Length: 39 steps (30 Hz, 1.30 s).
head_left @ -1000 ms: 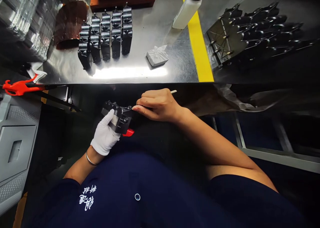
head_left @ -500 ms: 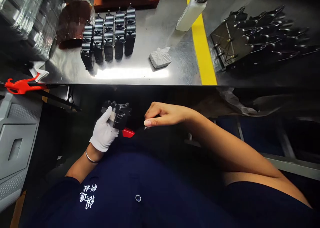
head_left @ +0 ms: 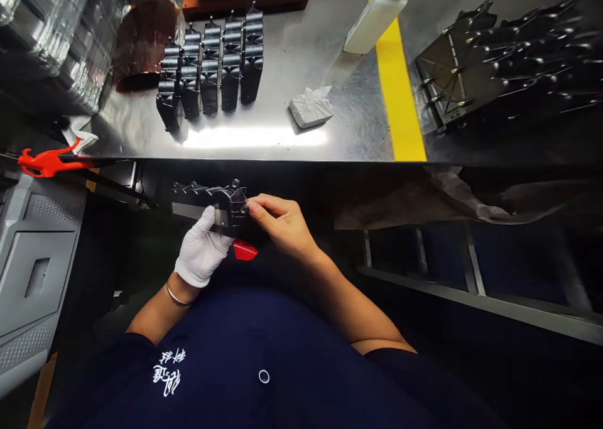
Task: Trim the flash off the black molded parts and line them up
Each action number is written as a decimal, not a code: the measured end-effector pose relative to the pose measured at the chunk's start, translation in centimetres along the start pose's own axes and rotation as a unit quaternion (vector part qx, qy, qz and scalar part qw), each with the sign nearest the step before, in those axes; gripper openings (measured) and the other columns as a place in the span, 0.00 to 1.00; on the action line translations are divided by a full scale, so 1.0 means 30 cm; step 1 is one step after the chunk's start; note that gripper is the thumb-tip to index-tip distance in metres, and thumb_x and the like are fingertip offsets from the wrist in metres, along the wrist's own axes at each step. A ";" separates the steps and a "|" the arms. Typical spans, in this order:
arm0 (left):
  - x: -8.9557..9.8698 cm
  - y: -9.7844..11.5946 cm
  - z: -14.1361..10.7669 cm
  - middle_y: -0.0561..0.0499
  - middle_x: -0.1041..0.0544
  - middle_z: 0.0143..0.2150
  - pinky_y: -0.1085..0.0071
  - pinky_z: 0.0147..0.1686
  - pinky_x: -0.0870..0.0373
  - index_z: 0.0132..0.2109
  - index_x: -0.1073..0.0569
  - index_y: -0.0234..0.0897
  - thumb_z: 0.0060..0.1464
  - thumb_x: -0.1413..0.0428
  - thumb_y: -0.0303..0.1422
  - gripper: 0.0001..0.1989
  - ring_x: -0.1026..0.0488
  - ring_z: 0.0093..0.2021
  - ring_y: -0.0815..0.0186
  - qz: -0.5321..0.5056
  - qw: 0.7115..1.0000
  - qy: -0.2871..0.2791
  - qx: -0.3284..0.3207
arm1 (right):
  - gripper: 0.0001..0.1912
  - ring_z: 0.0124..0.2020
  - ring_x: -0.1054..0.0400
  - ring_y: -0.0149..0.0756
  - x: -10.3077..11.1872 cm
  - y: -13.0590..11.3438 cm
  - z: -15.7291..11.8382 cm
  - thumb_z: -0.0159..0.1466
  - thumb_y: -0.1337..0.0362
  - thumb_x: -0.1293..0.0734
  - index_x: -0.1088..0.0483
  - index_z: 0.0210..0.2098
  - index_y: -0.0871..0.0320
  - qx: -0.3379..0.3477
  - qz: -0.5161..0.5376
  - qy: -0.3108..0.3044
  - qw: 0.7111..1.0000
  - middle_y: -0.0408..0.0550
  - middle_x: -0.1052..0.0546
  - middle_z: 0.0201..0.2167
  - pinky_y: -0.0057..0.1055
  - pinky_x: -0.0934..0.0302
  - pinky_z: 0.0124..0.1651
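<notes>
My left hand point(head_left: 200, 250), in a white glove, is closed around a black moulded plastic part point(head_left: 230, 198) in front of the bench edge. The thumb presses on a flat grey strip point(head_left: 194, 212) along the side of this part. Bare and pinched, my right hand point(head_left: 285, 225) meets the part's right end with thumb and forefinger. Something small and thin may be between those fingertips, but I cannot make it out. Just below the part shows a red object point(head_left: 245, 250), mostly hidden.
On the metal bench point(head_left: 273, 58) stand several black moulded parts point(head_left: 211, 71) in rows, a white wrapped block point(head_left: 311, 107) and a white bottle point(head_left: 377, 17). Yellow tape point(head_left: 400, 96) crosses it. More black parts point(head_left: 518, 58) lie right. A red air gun point(head_left: 49, 162) hangs at the left edge.
My right hand has moved left, from apart to the black part's right end. The part has turned in my left hand, so its long side with the grey strip now shows.
</notes>
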State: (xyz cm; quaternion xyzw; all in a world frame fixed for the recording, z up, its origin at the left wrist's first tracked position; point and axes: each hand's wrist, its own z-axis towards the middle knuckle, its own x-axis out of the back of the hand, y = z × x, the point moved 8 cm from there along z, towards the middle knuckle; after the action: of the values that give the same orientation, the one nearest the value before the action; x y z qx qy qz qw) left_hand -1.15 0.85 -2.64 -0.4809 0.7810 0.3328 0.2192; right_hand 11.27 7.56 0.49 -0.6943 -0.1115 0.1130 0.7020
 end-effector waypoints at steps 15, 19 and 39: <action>-0.014 0.001 -0.043 0.56 0.17 0.31 0.84 0.35 0.26 0.63 0.32 0.42 0.70 0.64 0.31 0.22 0.20 0.30 0.76 -0.069 0.996 -0.018 0.046 | 0.18 0.21 0.40 0.27 0.030 -0.050 -0.063 0.68 0.54 0.38 0.27 0.29 0.58 0.154 -0.093 0.070 0.981 0.42 0.33 0.20 0.27 0.43 0.26; -0.013 0.003 -0.045 0.54 0.17 0.29 0.84 0.33 0.25 0.57 0.27 0.38 0.70 0.65 0.29 0.23 0.19 0.31 0.75 -0.069 0.996 -0.018 0.046 | 0.11 0.21 0.37 0.27 0.039 -0.124 -0.085 0.67 0.63 0.36 0.24 0.31 0.58 0.259 -0.186 0.039 0.947 0.44 0.26 0.22 0.26 0.42 0.25; -0.027 -0.010 -0.059 0.50 0.17 0.36 0.74 0.42 0.21 0.57 0.27 0.35 0.67 0.59 0.25 0.20 0.19 0.38 0.68 0.024 1.000 0.010 0.016 | 0.18 0.19 0.38 0.30 0.043 -0.101 -0.058 0.67 0.54 0.38 0.22 0.30 0.55 0.219 -0.219 -0.018 0.951 0.46 0.25 0.20 0.30 0.42 0.25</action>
State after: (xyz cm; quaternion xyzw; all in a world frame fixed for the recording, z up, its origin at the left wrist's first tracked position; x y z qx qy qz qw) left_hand -0.56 -0.04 -0.97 -0.4614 0.7999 0.3205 0.2111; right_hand 13.04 6.28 3.49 -0.4802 -0.2460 -0.0091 0.8419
